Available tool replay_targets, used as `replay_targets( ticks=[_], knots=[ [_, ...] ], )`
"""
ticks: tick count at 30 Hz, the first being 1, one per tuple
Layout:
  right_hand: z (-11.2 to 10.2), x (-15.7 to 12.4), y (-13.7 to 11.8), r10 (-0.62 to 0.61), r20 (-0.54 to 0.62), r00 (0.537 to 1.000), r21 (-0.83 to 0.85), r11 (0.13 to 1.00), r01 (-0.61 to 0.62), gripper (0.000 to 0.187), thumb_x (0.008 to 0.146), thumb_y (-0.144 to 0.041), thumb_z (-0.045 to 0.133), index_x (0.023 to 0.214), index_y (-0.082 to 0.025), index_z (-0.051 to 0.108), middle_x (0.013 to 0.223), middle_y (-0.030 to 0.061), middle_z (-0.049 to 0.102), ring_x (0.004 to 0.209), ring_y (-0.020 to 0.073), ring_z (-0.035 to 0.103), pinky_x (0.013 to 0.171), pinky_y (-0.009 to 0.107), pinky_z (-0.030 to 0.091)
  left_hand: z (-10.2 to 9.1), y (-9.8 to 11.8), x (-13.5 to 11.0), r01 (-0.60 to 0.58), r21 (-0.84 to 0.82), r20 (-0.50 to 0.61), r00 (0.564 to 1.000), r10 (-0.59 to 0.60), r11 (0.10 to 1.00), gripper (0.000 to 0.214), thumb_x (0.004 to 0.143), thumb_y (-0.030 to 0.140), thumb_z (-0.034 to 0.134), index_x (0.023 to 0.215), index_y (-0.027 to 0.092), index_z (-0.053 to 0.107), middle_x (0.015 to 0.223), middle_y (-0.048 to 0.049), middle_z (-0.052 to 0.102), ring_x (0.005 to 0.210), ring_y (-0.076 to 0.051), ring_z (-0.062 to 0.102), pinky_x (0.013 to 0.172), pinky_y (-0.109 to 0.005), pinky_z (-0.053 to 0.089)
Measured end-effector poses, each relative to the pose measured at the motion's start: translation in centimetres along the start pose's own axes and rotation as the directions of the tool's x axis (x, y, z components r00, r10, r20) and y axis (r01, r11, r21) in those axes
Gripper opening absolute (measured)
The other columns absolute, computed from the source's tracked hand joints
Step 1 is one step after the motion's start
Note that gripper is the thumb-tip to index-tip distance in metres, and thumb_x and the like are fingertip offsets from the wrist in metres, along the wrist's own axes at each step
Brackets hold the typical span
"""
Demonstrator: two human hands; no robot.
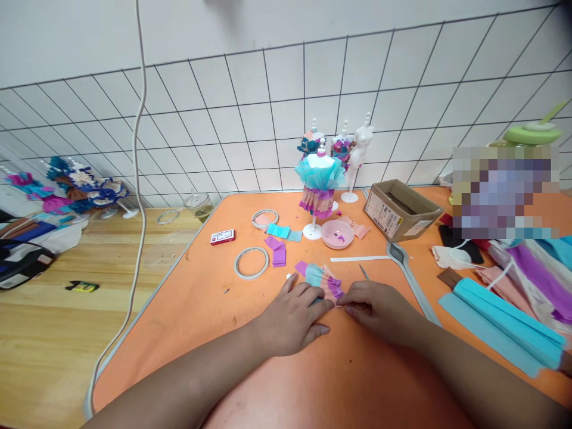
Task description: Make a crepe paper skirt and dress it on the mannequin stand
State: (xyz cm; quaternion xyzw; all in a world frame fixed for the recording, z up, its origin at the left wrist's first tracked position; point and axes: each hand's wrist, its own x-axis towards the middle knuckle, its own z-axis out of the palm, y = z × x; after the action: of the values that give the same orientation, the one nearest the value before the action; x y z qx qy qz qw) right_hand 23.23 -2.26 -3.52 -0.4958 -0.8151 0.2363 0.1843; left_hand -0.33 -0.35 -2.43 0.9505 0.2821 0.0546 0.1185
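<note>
A pleated piece of crepe paper (328, 280) in turquoise, peach and purple lies on the orange table in front of me. My left hand (292, 316) rests palm down at its lower left edge, fingers stretched out and pressing the paper, thumb apart. At the lower right edge, the fingertips of my right hand (379, 310) pinch the paper; the spot they grip is partly hidden. Behind stands a small white dress form (320, 159) wearing a turquoise ruffled top and a purple and peach skirt. Folded purple strips (279, 252) and turquoise strips (284, 233) lie to the left.
Two rolls of tape (252, 263), a red and white box (222, 237) and a pink bowl (337, 234) surround the work. A cardboard box (400, 208) stands at back right. Blue paper (504, 322) and coloured sheets lie right. A white cable (139, 125) hangs at left.
</note>
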Motion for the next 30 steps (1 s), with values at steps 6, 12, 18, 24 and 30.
replay_targets(
  ticks=[6, 12, 18, 24, 30],
  knots=[
    [0.1, 0.1, 0.9, 0.032, 0.024, 0.999, 0.079, 0.996, -0.034, 0.028, 0.082, -0.018, 0.051, 0.096, -0.03, 0.071, 0.082, -0.001, 0.067, 0.074, 0.0143, 0.059, 0.064, 0.025, 0.041, 0.1, 0.0, 0.0, -0.002, 0.009, -0.004, 1.0, 0.002, 1.0, 0.041, 0.089, 0.044, 0.046, 0.126, 0.026, 0.047, 0.115, -0.0054, 0.056, 0.107, -0.024, 0.046, 0.106, -0.052, 0.02],
    [0.1, 0.1, 0.4, 0.112, 0.012, 0.994, 0.072, 0.991, -0.113, 0.03, 0.077, -0.021, 0.055, 0.106, -0.026, 0.062, 0.082, -0.0014, 0.065, 0.063, 0.0126, 0.055, 0.058, 0.024, 0.039, 0.1, -0.1, -0.1, -0.016, 0.008, -0.026, 1.0, 0.016, 1.0, 0.044, 0.089, 0.043, 0.047, 0.129, 0.026, 0.046, 0.114, -0.006, 0.056, 0.108, -0.024, 0.045, 0.106, -0.051, 0.02],
    [0.6, 0.2, -1.1, 0.115, -0.059, 0.992, -0.084, 0.989, -0.12, 0.011, 0.081, -0.028, 0.054, 0.082, -0.022, 0.062, 0.078, -0.0004, 0.063, 0.069, 0.0148, 0.056, 0.058, 0.025, 0.035, 0.1, -0.1, -0.1, -0.026, -0.003, -0.044, 0.999, 0.026, 1.0, 0.039, 0.088, 0.044, 0.048, 0.122, 0.025, 0.052, 0.111, -0.0067, 0.056, 0.104, -0.023, 0.046, 0.105, -0.05, 0.022],
    [0.5, 0.7, -0.9, 0.191, -0.01, 0.982, -0.003, 0.982, -0.191, 0.014, 0.082, -0.029, 0.053, 0.076, -0.023, 0.063, 0.07, -0.0022, 0.063, 0.065, 0.0136, 0.055, 0.055, 0.024, 0.033, 0.1, -0.2, -0.2, -0.02, -0.039, -0.028, 0.999, 0.019, 0.999, 0.042, 0.088, 0.044, 0.048, 0.125, 0.025, 0.049, 0.112, -0.0065, 0.057, 0.106, -0.024, 0.046, 0.106, -0.051, 0.02],
    [0.6, 1.0, -1.1, 0.302, -0.03, 0.953, -0.032, 0.953, -0.303, 0.016, 0.081, -0.028, 0.05, 0.069, -0.021, 0.06, 0.063, -0.0024, 0.059, 0.059, 0.0132, 0.051, 0.051, 0.023, 0.028, 0.0, -0.3, -0.2, -0.024, -0.034, -0.011, 1.0, 0.023, 0.999, 0.047, 0.088, 0.045, 0.047, 0.132, 0.026, 0.045, 0.117, -0.007, 0.056, 0.109, -0.025, 0.046, 0.107, -0.052, 0.017]
  ],
)
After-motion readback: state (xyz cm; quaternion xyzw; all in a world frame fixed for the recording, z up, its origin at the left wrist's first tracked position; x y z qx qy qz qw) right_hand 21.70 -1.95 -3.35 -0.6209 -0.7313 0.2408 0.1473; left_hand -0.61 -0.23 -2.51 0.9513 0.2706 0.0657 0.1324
